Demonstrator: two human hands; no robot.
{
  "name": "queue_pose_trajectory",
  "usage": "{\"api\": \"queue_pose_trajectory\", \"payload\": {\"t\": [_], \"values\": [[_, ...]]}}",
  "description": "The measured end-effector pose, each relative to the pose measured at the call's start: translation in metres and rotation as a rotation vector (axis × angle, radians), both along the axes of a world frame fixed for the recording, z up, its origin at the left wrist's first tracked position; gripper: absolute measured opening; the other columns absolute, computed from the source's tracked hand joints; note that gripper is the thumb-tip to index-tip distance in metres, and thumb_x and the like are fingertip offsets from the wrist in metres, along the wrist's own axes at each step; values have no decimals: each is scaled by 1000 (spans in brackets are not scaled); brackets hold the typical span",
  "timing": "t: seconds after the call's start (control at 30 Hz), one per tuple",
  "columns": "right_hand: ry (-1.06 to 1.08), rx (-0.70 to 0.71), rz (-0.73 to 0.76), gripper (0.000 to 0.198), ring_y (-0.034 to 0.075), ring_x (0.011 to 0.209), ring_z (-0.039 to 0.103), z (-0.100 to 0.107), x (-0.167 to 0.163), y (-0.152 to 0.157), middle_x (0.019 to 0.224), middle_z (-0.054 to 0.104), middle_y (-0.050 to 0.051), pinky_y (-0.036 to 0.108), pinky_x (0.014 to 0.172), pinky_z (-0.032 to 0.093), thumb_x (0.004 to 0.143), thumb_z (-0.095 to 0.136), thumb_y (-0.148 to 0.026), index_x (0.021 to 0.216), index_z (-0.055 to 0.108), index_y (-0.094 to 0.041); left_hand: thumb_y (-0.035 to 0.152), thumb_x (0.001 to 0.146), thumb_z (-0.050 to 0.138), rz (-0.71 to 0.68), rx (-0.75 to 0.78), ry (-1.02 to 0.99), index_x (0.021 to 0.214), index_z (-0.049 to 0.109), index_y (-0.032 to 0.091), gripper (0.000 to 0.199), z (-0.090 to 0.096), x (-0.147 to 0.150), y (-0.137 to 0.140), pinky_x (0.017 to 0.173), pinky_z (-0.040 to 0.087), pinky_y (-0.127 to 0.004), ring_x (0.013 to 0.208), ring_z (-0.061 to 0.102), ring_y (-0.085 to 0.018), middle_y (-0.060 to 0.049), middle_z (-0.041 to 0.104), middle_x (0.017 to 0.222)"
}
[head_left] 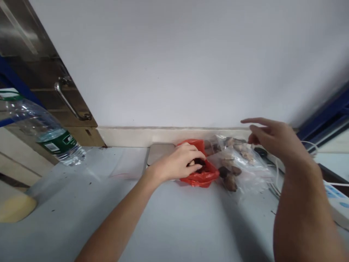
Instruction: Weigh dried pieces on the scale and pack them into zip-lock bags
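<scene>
My left hand (185,160) reaches over the mouth of a crumpled red plastic bag (203,179). Its thumb and forefinger are apart, with dark contents showing between them; the other fingertips are partly hidden. Beyond my left hand lies a flat grey scale-like plate (160,153), partly covered by the hand. To the right of the red bag, clear plastic bags (257,173) hold brown, dried-mushroom-like pieces (230,178). My right hand (268,134) hangs raised above their right end, forefinger stretched out, nothing visible in it.
At the left, a tilted water bottle (51,134) with a green label appears beside a container with yellowish contents (16,207). White cables (276,178) and a power strip (339,200) lie at the right. A pale wall (177,72) rises behind the grey table (174,225).
</scene>
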State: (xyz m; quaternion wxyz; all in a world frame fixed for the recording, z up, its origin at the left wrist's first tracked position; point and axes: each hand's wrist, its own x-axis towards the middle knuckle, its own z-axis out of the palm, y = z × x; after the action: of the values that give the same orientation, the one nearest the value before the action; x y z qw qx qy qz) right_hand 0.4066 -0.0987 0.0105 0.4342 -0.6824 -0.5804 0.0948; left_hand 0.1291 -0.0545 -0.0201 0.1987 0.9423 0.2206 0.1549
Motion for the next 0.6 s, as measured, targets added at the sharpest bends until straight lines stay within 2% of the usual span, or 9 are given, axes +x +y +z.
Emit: {"api": "queue_pose_trajectory", "payload": {"t": [0.1, 0.2, 0.27, 0.33, 0.37, 0.5, 0.6], "values": [[117, 84, -144, 29, 16, 36, 40, -3, -1, -6, 38, 46, -6, 29, 44, 32, 78, 53, -20, 93, 78, -22, 18, 96, 63, -32, 21, 28, 110, 72, 21, 17, -4, 18, -1, 100, 49, -33, 114, 62, -23, -6, 72, 113], [146, 90, -329, 30, 15, 36, 35, -5, -11, -4, 34, 36, -8, 29, 46, 29, 71, 50, -14, 83, 77, -19, 18, 97, 61, -12, 27, 61, 111, 72, 21, 18, -5, 29, 0, 98, 50, -34, 114, 63, -23, -6, 72, 113], [150, 97, -408, 26, 14, 37, 36, -5, -15, 0, 34, 35, -7, 28, 47, 30, 70, 48, -13, 75, 73, -19, 18, 97, 60, -6, 28, 72, 110, 72, 21, 18, -6, 33, 1, 98, 50, -34, 114, 63, -23, -6, 72, 113], [137, 33, -366, 23, 15, 41, 44, -4, -14, 2, 37, 42, -6, 27, 49, 34, 70, 48, -13, 75, 69, -19, 18, 97, 60, -19, 31, 79, 109, 72, 21, 18, -7, 35, 2, 99, 50, -35, 114, 63, -23, -6, 72, 113], [117, -45, -305, 21, 15, 43, 48, -3, -13, 2, 41, 49, -4, 27, 50, 37, 71, 49, -14, 76, 68, -20, 18, 97, 61, -25, 33, 82, 110, 72, 21, 18, -7, 35, 2, 99, 50, -35, 113, 63, -23, -6, 73, 113], [-66, -486, -13, 5, 17, 58, 62, -2, -4, 0, 65, 70, 2, 27, 55, 45, 72, 64, -22, 76, 64, -22, 19, 97, 60, -32, 35, 79, 109, 72, 21, 18, -8, 32, 5, 96, 51, -34, 109, 64, -22, -6, 72, 112], [-189, -637, 42, 19, 20, 70, 67, -8, 2, 3, 82, 76, 5, 29, 61, 49, 68, 76, -33, 78, 65, -22, 19, 97, 58, -32, 34, 72, 108, 73, 21, 19, -7, 29, 7, 94, 51, -33, 104, 65, -21, -5, 72, 108]]}}
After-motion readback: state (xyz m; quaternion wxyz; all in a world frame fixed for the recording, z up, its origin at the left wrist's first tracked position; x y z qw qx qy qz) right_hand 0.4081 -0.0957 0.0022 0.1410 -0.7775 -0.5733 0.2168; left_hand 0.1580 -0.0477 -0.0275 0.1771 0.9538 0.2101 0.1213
